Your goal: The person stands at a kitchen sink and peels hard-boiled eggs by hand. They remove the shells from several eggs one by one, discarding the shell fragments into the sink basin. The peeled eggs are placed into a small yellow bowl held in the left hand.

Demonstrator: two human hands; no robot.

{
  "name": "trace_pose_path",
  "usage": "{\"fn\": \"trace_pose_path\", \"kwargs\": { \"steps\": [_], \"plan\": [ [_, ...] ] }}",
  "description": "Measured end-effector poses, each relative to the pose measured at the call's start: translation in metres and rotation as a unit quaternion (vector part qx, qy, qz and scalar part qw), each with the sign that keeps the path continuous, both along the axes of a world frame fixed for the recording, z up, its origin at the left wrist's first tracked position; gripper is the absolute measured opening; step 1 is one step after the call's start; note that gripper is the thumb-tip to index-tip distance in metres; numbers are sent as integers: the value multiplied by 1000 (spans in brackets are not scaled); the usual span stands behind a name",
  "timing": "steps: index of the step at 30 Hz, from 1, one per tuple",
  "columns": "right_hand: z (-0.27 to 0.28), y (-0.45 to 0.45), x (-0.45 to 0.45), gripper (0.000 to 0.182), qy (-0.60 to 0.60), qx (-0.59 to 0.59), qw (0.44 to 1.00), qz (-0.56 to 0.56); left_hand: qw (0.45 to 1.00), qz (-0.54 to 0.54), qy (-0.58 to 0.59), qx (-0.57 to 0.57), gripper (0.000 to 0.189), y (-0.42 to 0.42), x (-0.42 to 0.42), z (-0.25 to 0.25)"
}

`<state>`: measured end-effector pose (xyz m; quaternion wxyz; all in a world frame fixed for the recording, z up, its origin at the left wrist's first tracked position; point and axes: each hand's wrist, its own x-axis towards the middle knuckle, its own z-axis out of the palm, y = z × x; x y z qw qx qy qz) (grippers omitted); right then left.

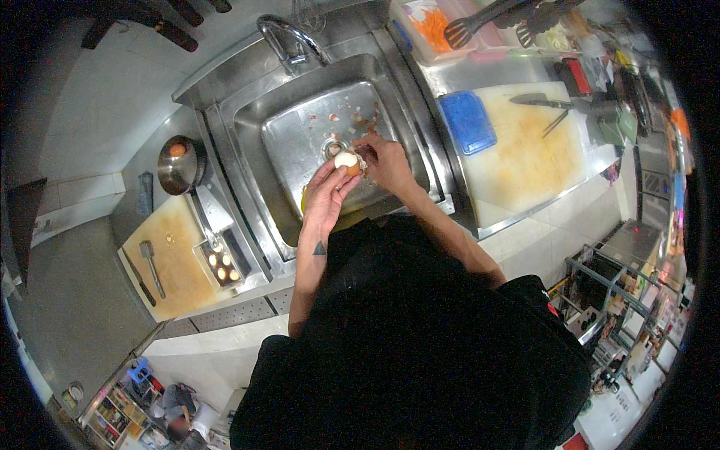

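A partly peeled egg [347, 162] is held in the fingers of my left hand [326, 194] over the sink. Smooth white shows on its upper left, while brown shell still covers its lower part. My right hand [388, 163] has its bent fingers at the egg's right side, beside loose-looking bits of shell. Whether those fingertips pinch a fragment is too small to tell. Beneath both hands lies the stainless steel sink [287, 135], with brown and white eggshell fragments [360, 117] scattered on its floor and around the drain [334, 148].
Left of the sink are a saucepan [191, 169] holding a brown egg [177, 149], a metal tray [239, 260] with several pale eggs, and a cutting board [180, 281] with a knife [140, 278]. On the right, another board [523, 163] carries a blue lid [468, 121] and knife [534, 100]. A faucet [295, 42] arches behind.
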<state>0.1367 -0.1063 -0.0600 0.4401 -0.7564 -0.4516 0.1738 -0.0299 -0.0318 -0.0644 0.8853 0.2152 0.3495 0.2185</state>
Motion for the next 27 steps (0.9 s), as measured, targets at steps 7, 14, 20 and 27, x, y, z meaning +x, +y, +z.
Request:
{"fn": "trace_pose_path", "kwargs": {
  "steps": [7,14,20,27],
  "plan": [
    [6,-6,8,25,0,-146,989,-6,993,4,58,107,43,-6,5,13],
    [20,-1,1,26,126,13,990,62,971,-12,118,206,42,-11,11,9],
    [4,0,0,24,7,10,999,38,968,-31,150,200,31,-12,13,12],
    [16,0,-7,18,46,-11,999,-22,980,-29,119,160,32,-13,14,16]
  ]
}}
